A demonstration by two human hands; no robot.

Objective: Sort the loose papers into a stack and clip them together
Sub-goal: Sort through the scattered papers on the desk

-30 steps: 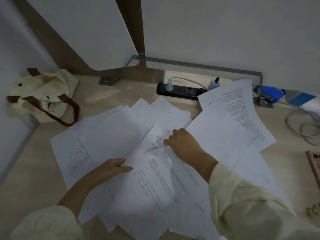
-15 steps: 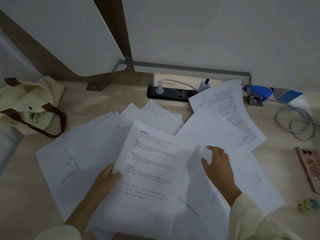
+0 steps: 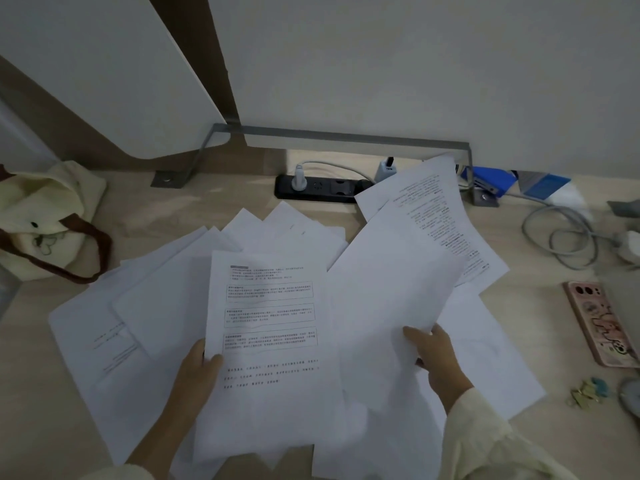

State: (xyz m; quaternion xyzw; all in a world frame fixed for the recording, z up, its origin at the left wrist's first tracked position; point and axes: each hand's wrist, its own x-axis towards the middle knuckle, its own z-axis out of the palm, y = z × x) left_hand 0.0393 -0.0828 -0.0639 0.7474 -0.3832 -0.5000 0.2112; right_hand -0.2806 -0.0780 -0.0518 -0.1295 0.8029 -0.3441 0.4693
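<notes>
Several loose white papers [image 3: 162,306] lie fanned over the wooden desk. My left hand [image 3: 199,368] pinches the left edge of a printed sheet [image 3: 270,306] that faces me, thumb on top. My right hand [image 3: 436,355] grips the lower right edge of a blank sheet [image 3: 391,296], which is lifted and tilted above the pile. Another printed sheet [image 3: 440,216] lies at the back right. Small binder clips [image 3: 588,393] sit near the desk's right front.
A cream tote bag [image 3: 45,220] with brown straps sits at the left. A black power strip [image 3: 318,188] with plugs lies against the wall. A grey cable coil [image 3: 561,237] and a pink phone [image 3: 602,323] lie at the right.
My right hand left the middle of the printed sheet, moved right and took hold of a blank sheet, lifting it. My left hand kept its hold and turned the printed sheet upright.
</notes>
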